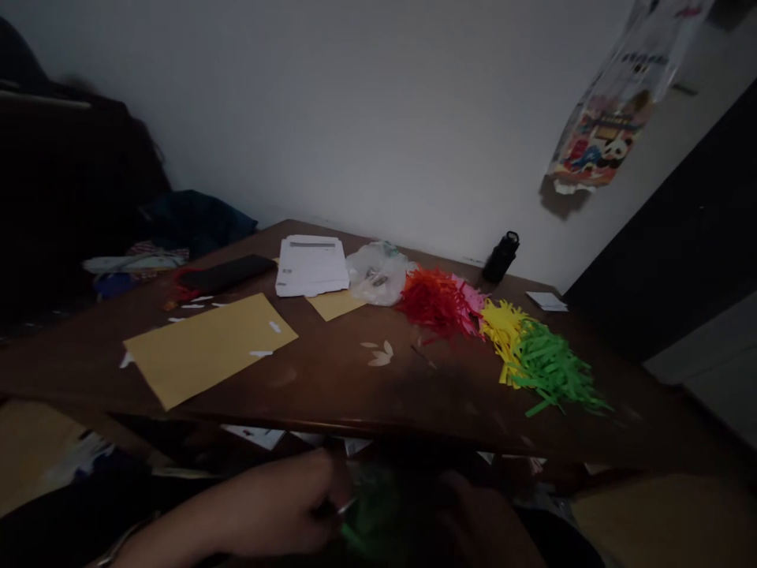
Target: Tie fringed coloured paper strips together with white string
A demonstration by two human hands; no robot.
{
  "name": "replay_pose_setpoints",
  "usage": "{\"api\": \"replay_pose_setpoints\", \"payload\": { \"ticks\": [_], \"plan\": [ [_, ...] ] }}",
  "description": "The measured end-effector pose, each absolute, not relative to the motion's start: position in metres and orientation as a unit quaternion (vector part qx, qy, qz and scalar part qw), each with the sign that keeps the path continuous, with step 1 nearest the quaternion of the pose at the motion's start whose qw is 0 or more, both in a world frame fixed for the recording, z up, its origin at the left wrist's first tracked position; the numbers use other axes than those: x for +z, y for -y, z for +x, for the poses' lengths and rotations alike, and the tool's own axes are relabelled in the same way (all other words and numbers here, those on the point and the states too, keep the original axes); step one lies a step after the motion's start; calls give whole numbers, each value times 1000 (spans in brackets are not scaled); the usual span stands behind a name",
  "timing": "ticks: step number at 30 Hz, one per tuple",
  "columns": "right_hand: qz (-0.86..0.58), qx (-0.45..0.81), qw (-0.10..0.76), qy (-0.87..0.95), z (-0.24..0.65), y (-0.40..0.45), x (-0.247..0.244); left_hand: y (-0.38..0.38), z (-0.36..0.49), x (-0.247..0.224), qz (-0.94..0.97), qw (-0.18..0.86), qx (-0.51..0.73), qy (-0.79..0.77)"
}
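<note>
In the head view, a dim room is shown, with a brown table (348,394) set against a pale wall (384,142). Below its near edge, two bare hands are seen, blurred and in shadow. The left hand (289,505) is held with its fingers curled inward, and a thin pale sliver (348,506) is seen at the fingertips; whether it is pinched cannot be told. The right hand (482,513) is too dark and smeared for its fingers to be read, so whether it is spread or closed cannot be told. Between the hands, a blurred green material (367,517) is seen, nearest to the left fingertips.

On the tabletop, a large tan sheet (206,351) is laid at the left, with small white scraps on and around it. Behind it, a long dark object (228,274) is placed. A stack of white paper (313,272) is set beside a translucent plastic bag (378,274), with a smaller tan sheet (334,304) partly covered in front. Towards the right, heaps of shredded strips are bunched together: red (434,304), pink (470,296), yellow (502,325) and green (559,367). Behind them, a black bottle-like object (501,257) is stood. Higher up, a panda-printed bag (612,134) is hung
</note>
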State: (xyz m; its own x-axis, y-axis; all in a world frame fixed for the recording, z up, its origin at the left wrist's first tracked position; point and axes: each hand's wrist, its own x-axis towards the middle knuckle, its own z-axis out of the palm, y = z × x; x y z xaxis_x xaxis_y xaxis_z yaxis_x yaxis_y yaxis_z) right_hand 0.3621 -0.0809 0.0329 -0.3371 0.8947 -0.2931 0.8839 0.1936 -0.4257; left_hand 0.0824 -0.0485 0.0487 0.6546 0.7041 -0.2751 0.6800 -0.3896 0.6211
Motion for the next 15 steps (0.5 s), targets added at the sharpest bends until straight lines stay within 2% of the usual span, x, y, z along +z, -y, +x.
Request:
{"api": "replay_pose_setpoints", "payload": {
  "ticks": [3,6,15],
  "plan": [
    [-540,334,48,771,330,85,53,57,98,78,835,401,47,-375],
    [-494,343,45,797,305,88,65,61,110,93,819,418,82,-384],
    [-514,373,218,741,303,85,39,72,97,53,597,632,208,-449]
  ]
}}
